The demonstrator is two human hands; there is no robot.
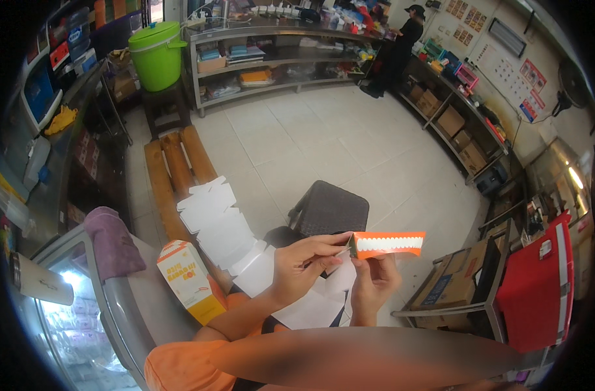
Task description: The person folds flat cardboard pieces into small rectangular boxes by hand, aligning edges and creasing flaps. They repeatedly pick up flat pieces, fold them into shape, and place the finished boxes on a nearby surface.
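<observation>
Room opens right of the orange carton; black stool blocks ahead; white cardboard crowds left

Your left sleeve: orange, short, loose, softly creased. More orange cloth beside your left forearm. Dark cloth showing in slivers at your lap. Both left hand and right hand bare. Your lower front blurred, details lost.

Downward fisheye from head height

Bright centre, black rim, blurred bottom
</observation>
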